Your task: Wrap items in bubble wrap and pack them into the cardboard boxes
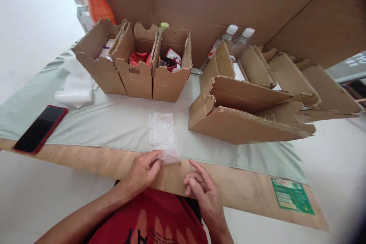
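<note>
Bubble wrap [163, 135] — dimpled, translucent rectangle — in left hand [143, 170] grip.

Soft, even daylight is filling the scene, washing out the white wall [31, 19] at the upper left nearly to blankness. Shadows are staying faint under the cardboard boxes [137, 72]. Wide-angle distortion is bending the bench [85, 156] edge and stretching the corners. A dark blur is clouding the lower right corner.
</note>
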Available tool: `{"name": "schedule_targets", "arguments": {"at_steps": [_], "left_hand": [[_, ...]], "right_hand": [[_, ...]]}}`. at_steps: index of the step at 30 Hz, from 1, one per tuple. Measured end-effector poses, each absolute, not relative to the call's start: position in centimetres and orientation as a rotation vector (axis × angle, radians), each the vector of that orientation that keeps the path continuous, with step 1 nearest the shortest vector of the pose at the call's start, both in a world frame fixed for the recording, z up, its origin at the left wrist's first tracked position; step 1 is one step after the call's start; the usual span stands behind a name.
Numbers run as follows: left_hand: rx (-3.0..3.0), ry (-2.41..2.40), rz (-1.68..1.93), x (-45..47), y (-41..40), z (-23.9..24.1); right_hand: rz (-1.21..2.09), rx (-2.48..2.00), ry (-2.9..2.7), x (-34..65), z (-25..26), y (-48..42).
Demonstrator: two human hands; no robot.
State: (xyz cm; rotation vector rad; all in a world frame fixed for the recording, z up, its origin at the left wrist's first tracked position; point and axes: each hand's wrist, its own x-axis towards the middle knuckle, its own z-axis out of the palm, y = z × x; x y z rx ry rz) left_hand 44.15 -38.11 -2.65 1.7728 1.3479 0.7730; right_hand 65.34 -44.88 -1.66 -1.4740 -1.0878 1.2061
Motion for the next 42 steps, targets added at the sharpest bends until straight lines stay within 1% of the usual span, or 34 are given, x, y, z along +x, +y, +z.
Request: {"name": "schedule_targets", "arguments": {"at_steps": [2,4,7,10,18,22,24,27,29,31,33,35,36,39,42], "left_hand": [[1.612,1.424,0.614,44.0,-36.8,-2.0],[1.569,1.452,0.543,44.0,-35.6,-1.5],[1.617,1.468,0.489,44.1,-34.2,-1.2],[1.676,1.482,0.421,44.2,-33.5,-1.2],[1.852,1.511,0.289,44.3,-32.3,-1.0],[1.962,1.59,0.273,44.5,-32.2,-0.9],[2.039,1.642,0.344,44.2,-33.0,-0.8],[2.311,1.514,0.628,43.2,-35.2,-0.8],[2.47,1.311,0.786,42.5,-36.9,-1.0],[2.469,1.213,0.832,42.0,-38.2,-1.4],[2.344,1.242,0.849,41.8,-38.7,-2.0],[2.179,1.313,0.833,41.9,-38.3,-2.6],[2.106,1.353,0.803,42.0,-37.9,-2.9],[1.958,1.482,0.607,42.3,-36.2,-3.1],[1.913,1.55,0.47,42.6,-34.9,-2.6]], "right_hand": [[0.738,-1.434,-1.508,65.6,-1.8,-44.7],[0.373,-1.365,-1.895,65.4,-2.0,-43.8],[0.057,-1.355,-2.224,64.4,-3.0,-41.6],[-0.085,-1.383,-2.269,63.7,-4.0,-39.7],[-0.022,-1.257,-2.427,64.1,-2.7,-39.0],[-0.023,-1.285,-2.521,64.1,-3.2,-38.1],[-0.046,-1.294,-2.513,64.1,-3.7,-37.6],[-0.038,-1.236,-2.468,64.1,-3.7,-37.2],[0.051,-1.207,-2.444,64.1,-3.0,-37.2],[0.22,-1.196,-2.425,64.1,-2.1,-37.3],[0.415,-1.203,-2.392,64.1,-1.5,-37.6],[0.491,-1.238,-2.32,64.2,-1.3,-37.9],[0.452,-1.265,-2.27,64.1,-1.3,-38.1],[0.175,-1.299,-2.164,64.0,-1.7,-38.8],[-0.02,-1.296,-2.227,63.6,-2.2,-39.0]]}}
